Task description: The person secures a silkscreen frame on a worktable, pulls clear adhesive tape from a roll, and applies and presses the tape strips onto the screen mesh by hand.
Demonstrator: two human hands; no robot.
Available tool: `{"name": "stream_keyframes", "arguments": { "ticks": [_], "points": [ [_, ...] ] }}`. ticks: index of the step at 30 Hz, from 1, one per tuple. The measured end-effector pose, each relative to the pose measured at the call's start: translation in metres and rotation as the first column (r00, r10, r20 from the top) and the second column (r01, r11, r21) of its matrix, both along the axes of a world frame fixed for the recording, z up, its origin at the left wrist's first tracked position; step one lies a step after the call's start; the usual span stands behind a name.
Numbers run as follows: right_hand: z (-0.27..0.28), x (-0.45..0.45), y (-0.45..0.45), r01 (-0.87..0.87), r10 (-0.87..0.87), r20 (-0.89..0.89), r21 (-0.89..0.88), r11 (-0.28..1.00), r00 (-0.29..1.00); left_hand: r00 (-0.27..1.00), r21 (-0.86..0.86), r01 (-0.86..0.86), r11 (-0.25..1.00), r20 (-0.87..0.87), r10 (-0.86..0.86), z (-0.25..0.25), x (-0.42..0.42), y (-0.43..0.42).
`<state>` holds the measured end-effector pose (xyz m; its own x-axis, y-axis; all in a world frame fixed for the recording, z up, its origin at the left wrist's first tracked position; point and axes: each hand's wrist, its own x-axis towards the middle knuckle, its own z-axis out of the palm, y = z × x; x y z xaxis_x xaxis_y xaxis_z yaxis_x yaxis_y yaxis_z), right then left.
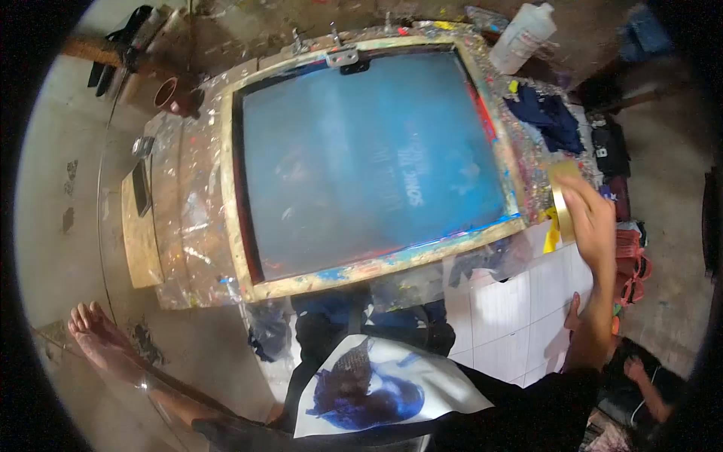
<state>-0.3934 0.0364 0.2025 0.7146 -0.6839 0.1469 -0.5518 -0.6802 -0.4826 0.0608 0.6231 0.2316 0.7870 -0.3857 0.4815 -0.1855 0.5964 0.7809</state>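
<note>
A roll of yellow-brown tape (559, 197) is gripped in my right hand (591, 220), just off the right edge of the screen-printing frame. The silk screen (354, 169) has a blue-grey mesh with faint pale lettering right of its middle. Its wooden frame (346, 275) is stained with paint, and a metal clamp (343, 58) sits at its far side. At the lower left my left hand (105, 346) is held out away from the table, fingers loosely extended, with nothing in it. A yellow strip (552, 230) lies just below the tape.
A white plastic bottle (522, 38) stands at the back right, with a dark blue cloth (546, 117) in front of it. A brown cup (175, 96) and a wooden-handled squeegee (141, 218) are at left. Another person's arm (648, 388) shows at lower right.
</note>
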Motion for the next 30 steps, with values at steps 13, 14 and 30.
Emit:
{"name": "stream_keyframes", "arguments": {
  "ticks": [13,14,30],
  "points": [
    [-0.13,-0.032,-0.133,0.359,-0.5,-0.379,-0.384,0.851,0.779,0.967,-0.436,0.104,0.894,-0.166,-0.194,0.001,-0.016,-0.123],
    [-0.128,-0.032,-0.132,0.363,-0.501,-0.378,-0.381,0.85,0.778,0.972,-0.403,-0.017,0.915,-0.219,-0.079,0.002,-0.019,-0.13],
    [0.016,0.038,0.123,-0.91,0.263,0.957,0.004,0.416,0.124,0.969,-0.255,0.042,0.966,-0.224,-0.101,-0.004,0.011,-0.22]
  ]
}}
